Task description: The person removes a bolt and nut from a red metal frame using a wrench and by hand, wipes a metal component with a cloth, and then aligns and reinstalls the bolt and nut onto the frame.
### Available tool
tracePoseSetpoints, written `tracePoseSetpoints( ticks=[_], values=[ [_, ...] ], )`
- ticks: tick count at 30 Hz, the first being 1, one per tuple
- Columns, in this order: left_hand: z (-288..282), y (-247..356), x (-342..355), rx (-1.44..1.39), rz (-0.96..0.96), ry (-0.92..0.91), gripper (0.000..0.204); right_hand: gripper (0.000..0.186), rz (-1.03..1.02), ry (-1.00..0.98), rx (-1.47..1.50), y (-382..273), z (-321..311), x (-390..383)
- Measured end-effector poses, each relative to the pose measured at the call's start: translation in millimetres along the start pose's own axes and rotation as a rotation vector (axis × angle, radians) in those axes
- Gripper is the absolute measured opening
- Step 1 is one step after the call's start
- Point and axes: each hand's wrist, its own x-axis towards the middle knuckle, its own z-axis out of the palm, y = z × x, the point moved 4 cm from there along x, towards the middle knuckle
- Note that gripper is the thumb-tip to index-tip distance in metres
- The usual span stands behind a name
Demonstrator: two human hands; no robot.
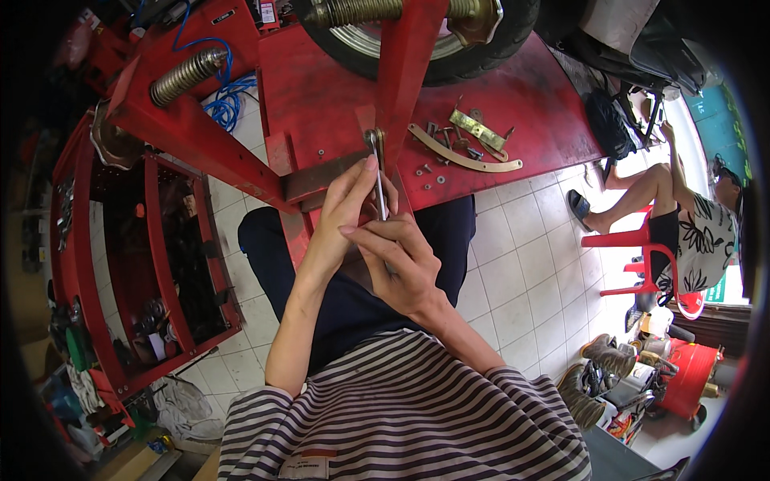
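Observation:
In front of my lap, both hands are closed around a slim metal rod that stands nearly in line with my view. My left hand grips it from the left, its fingers pressed along the upper part. My right hand pinches near the lower end with bent fingers. At the far end, the rod meets a small rounded metal piece by the red stand; whether the two are joined I cannot tell. To the right lie a curved brass-coloured strip, a bent metal plate and several loose bolts and nuts.
A red bench bears a tyred wheel behind a red upright. A slanted red arm with a big screw is at left, above a red shelf rack. A seated person is at right.

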Motion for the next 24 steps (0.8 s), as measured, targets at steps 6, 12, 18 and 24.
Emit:
tracePoseSetpoints(
  ticks=[6, 12, 18, 24],
  values=[
    [-8.8, 8.9, 5.6, 0.228, 0.122, 0.037, 0.033, 0.042, 0.045, 0.000, -0.076, -6.1, 1.2, 4.2],
    [-19.0, 13.1, 13.2, 0.318, 0.138, -0.054, 0.029, 0.052, 0.011, -0.084, -0.130, -2.7, 4.6, -0.5],
    [-13.8, 21.1, 13.7, 0.307, 0.054, -0.075, 0.032, 0.054, -0.038, -0.179, -0.289, -2.5, 2.6, 0.2],
    [-13.2, 5.8, 17.4, 0.227, 0.054, -0.063, 0.038, 0.041, -0.040, -0.125, -0.235, 2.9, -7.7, 6.1]
  ],
)
